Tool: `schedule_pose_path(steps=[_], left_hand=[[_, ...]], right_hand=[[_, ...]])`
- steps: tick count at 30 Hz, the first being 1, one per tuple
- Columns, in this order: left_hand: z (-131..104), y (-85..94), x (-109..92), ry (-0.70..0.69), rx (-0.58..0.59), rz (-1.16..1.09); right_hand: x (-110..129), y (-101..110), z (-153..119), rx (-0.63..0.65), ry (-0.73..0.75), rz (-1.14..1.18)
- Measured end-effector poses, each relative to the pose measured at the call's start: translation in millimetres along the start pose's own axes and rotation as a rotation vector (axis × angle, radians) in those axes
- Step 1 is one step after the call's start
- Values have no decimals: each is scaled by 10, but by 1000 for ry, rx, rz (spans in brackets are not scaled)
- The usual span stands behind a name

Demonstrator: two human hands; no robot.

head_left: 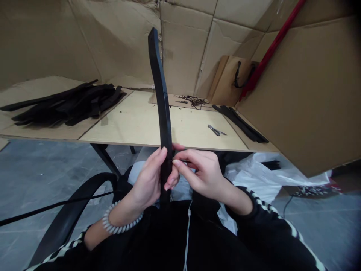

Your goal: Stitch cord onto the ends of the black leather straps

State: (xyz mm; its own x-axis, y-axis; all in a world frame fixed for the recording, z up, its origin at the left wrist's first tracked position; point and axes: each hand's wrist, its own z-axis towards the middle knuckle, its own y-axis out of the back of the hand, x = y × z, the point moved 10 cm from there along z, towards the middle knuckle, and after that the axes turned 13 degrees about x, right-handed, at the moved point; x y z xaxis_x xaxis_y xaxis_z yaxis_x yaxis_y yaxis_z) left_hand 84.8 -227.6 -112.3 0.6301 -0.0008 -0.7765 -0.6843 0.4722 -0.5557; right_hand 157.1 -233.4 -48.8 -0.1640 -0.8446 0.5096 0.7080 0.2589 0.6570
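Observation:
A long, flat black strip (161, 92), slightly curved, stands nearly upright in front of me, its lower end close to my body. My left hand (150, 177) is wrapped round its lower part, thumb on the near face and fingers behind. Against the strip's right edge, my right hand (201, 171) is closed in a pinch of thumb and index finger. Something thin and dark shows between those fingers, too small to make out. A faint line crosses the strip at the pinch.
Black strips lie in a heap (70, 103) at the table's left, with several more (242, 124) at the right. A small metal tool (216, 130), tangled dark cords (194, 101) and a paper bag (228, 79) are on the table (126, 124). Cardboard walls (186, 49) enclose it.

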Motion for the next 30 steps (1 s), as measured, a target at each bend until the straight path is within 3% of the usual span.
schedule_pose_path(steps=[2,4,8,11,13,16,20,23,30], left_hand=[[-18,19,28,20,2,36],[-32,24,51,36,9,66],[-59,-23,137,102,40,78],[-95,-46,172,133,31,96],[-121,-47,180,142,10,113],[-140,-51,191,151,-5,122],[-125,-80,201,145,36,85],[-95,-155,218,131,146,23],[-62,-186,236,46,238,6]], right_hand=[[132,-2,-4,74,108,-247],[144,-44,4,215,128,-278],[-20,-180,-22,556,-116,162],[-37,-291,-114,668,-304,593],[-15,-327,-162,669,-365,767],[-3,-330,-217,649,-384,832],[-74,-233,-249,601,-374,620],[-64,-178,-219,586,-282,455],[-269,-175,-173,392,-246,381]])
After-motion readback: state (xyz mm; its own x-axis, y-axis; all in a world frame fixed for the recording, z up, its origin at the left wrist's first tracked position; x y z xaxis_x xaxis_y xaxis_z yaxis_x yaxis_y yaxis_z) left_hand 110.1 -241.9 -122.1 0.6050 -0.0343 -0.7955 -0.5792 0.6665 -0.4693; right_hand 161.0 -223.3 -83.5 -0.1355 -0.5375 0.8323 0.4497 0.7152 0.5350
